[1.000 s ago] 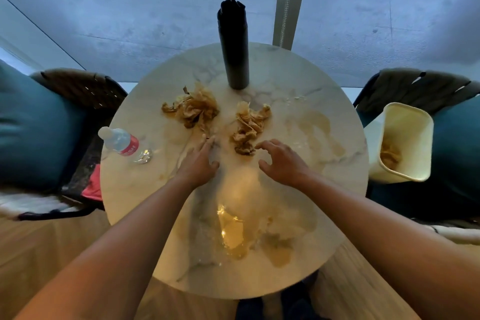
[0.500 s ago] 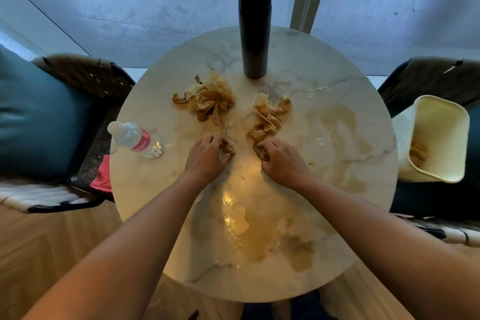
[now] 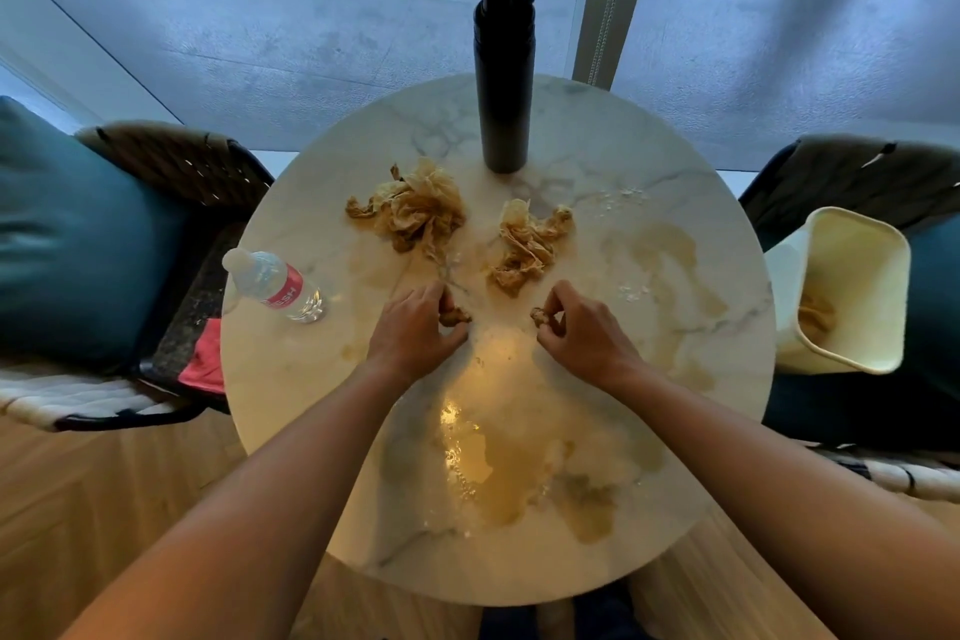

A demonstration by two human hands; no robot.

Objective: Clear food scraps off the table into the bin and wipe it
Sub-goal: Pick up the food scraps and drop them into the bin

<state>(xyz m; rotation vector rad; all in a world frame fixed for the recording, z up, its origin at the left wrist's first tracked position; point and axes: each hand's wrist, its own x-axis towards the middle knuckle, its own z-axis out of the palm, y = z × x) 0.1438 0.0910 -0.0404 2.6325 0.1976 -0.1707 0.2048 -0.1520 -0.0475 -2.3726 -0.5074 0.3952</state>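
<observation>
Both hands have just closed on scraps: left hand (image 3: 415, 335) pinches a brown scrap (image 3: 457, 314); right hand (image 3: 584, 335) another (image 3: 540, 314); the bin (image 3: 852, 364), far right, comes next, I'd guess.

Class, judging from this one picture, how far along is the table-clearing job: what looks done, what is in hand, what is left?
Done: some scraps already lie in the bin. In hand: the left hand and right hand each pinch a small scrap. Left: two soiled piles and brown spills remain on the table; no cloth shows, so wiping looks unstarted.
</observation>
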